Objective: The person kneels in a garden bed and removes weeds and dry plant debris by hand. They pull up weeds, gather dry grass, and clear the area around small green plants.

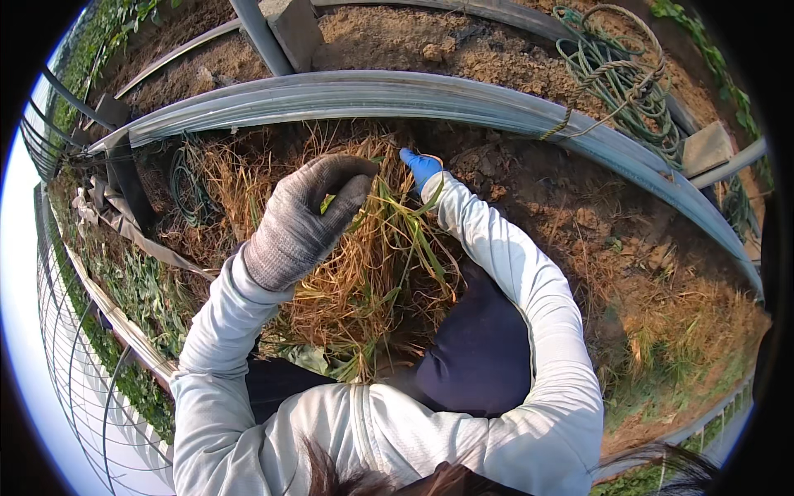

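My left hand point(304, 217), in a grey knit glove, is curled above a heap of dry grass point(347, 297). Its thumb and fingers come together at a few green grass blades point(397, 208), which seem pinched at the tips. To the right is my right hand point(423, 168) in a blue glove, low against the far side of the heap. A thin dry stem passes over it, and most of its fingers are hidden. The straw-coloured heap, mixed with green blades, lies between my arms and before my knees.
A long metal rail point(372, 93) curves across just beyond my hands. Coiled green rope point(626, 80) hangs over it at right. Concrete blocks point(707, 149) and a grey post point(263, 37) stand beyond. At left are a green cord coil point(189, 186), a fabric strip point(149, 245) and wire mesh point(68, 347).
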`<state>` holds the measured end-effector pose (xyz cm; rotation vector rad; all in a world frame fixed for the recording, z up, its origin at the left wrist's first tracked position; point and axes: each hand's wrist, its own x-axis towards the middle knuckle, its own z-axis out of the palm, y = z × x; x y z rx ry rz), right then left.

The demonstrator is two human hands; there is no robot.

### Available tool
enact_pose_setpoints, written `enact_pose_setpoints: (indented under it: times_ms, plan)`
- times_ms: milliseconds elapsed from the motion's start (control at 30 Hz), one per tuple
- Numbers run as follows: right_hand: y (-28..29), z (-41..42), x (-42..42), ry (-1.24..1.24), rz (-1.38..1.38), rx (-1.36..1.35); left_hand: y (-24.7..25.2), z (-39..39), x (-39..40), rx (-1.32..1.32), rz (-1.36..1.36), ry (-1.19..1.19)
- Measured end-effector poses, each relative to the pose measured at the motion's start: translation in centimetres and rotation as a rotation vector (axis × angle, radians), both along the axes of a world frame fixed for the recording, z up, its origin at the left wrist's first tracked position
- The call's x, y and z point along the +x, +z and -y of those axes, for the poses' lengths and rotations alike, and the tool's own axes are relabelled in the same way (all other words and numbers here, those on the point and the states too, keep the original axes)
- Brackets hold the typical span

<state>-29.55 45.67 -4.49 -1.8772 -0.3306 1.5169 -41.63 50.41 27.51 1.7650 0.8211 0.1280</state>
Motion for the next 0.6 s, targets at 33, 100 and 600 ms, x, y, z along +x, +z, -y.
enact_pose_setpoints:
  times_ms: [33,100,600]
  plan:
    - [-0.6,-1.0,-1.1,-0.051,0.069,-0.046,-3.8,-1.5,1.3,0.019,0.030,0.087]
    - [-8.2,0.1,2.5,-0.250,-0.233,-0.069,-11.5,-2.9,5.8,0.321,-0.126,-0.036]
    - [0.9,1.6,3.3,-0.441,-0.491,0.056,-18.5,-5.7,4.8,0.635,-0.943,-0.336]
